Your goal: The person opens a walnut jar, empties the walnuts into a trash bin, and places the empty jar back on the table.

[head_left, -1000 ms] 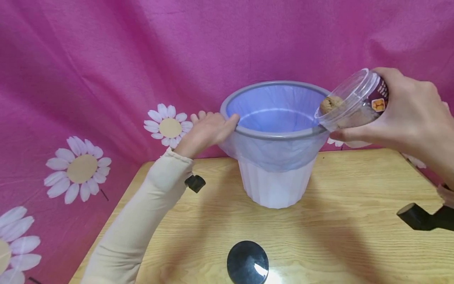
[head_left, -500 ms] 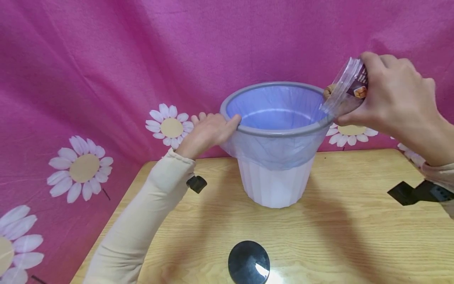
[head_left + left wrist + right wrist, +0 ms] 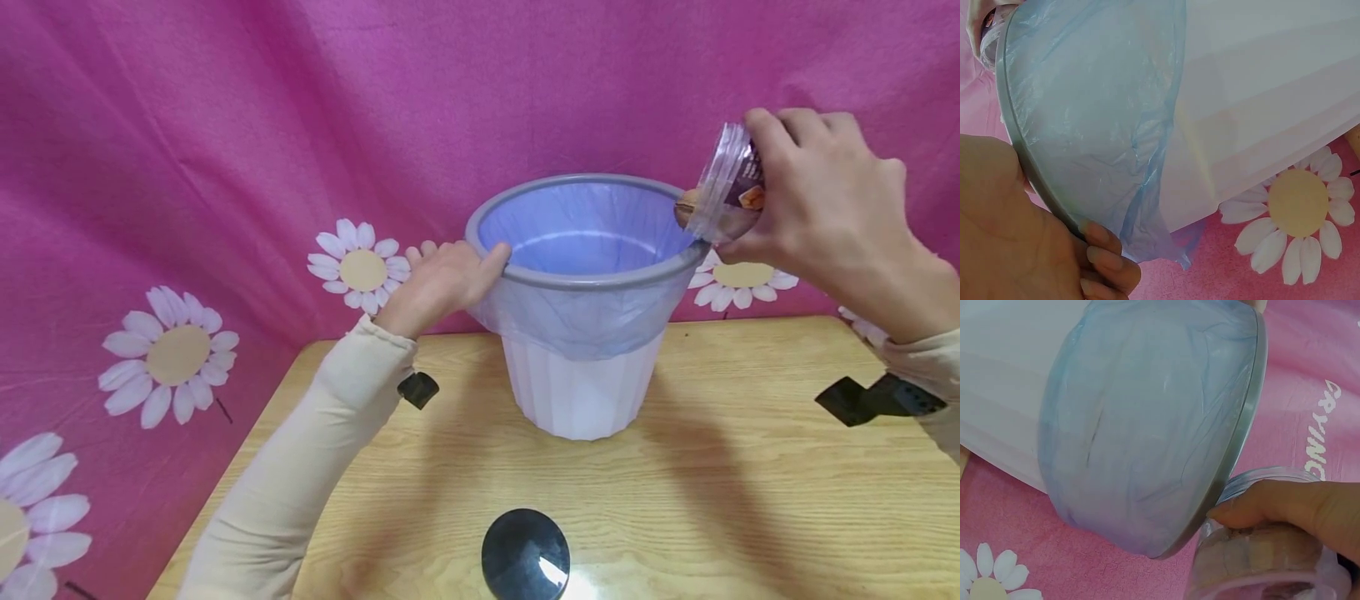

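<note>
On the light wooden table (image 3: 750,500), a white ribbed plastic waste bin with a grey rim (image 3: 581,392) stands before the pink daisy-printed cloth (image 3: 225,167), lined with a thin pale-blue plastic bag (image 3: 570,317) folded over its rim. My left hand (image 3: 438,283) grips that rim on the near left side, thumb hooked over the top and fingers (image 3: 1107,250) pressed against the bag outside, so the bin is braced. My right hand (image 3: 825,208) is wrapped around a clear plastic jar with a dark label (image 3: 723,187), tipped steeply so its open mouth points down and left, at the right edge of the rim; I cannot tell whether the two touch. A brown crumbly lump (image 3: 686,204) sits at the mouth.

To do this well, I judge the mouth should sit fully inside the rim, not above its edge, or the lump may drop outside. The left hand should hold firm against any knock from the jar.

My right wrist is bent downward, forearm coming in from the right; my left arm, in a cream sleeve (image 3: 300,475), reaches forward from low left. A round black lid (image 3: 525,554) lies on the table near me, well apart from the bin.
</note>
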Demonstrator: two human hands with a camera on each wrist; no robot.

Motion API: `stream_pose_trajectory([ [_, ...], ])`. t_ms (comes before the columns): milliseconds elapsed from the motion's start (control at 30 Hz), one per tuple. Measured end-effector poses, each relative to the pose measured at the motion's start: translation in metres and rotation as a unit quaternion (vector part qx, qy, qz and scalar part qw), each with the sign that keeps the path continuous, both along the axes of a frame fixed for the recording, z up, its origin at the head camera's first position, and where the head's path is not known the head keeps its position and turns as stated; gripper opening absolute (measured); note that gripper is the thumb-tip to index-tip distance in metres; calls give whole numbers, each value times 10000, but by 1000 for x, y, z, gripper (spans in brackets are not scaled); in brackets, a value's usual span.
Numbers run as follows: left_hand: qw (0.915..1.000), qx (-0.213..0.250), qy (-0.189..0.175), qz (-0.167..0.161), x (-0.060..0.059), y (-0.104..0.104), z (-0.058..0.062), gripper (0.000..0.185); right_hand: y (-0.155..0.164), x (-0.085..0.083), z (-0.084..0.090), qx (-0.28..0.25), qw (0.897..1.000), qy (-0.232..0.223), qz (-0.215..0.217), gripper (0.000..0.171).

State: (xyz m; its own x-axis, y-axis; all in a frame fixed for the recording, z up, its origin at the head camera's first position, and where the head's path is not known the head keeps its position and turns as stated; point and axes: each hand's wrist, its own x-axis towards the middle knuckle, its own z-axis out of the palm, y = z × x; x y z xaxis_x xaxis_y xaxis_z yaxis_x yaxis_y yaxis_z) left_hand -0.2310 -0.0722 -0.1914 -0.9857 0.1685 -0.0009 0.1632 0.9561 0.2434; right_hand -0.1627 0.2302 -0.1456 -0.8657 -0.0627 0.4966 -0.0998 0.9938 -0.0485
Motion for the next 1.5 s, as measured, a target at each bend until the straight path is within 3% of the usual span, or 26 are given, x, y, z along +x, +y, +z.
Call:
stream_pose_trajectory([
  [600,9999,107,-94,15,0,-1,-2,71,7,-4,-1,343,9985,233,367,116],
  [833,9999,86,72,25,0,-4,-5,66,4,-6,-3,435,9970,412,488,116],
  [1067,9999,141,64,-18,0,-3,-4,69,4,-6,-1,353,9977,287,499,118],
  [1500,9994,334,64,-79,-1,-1,-6,57,6,-8,-2,593,9931,713,723,116],
])
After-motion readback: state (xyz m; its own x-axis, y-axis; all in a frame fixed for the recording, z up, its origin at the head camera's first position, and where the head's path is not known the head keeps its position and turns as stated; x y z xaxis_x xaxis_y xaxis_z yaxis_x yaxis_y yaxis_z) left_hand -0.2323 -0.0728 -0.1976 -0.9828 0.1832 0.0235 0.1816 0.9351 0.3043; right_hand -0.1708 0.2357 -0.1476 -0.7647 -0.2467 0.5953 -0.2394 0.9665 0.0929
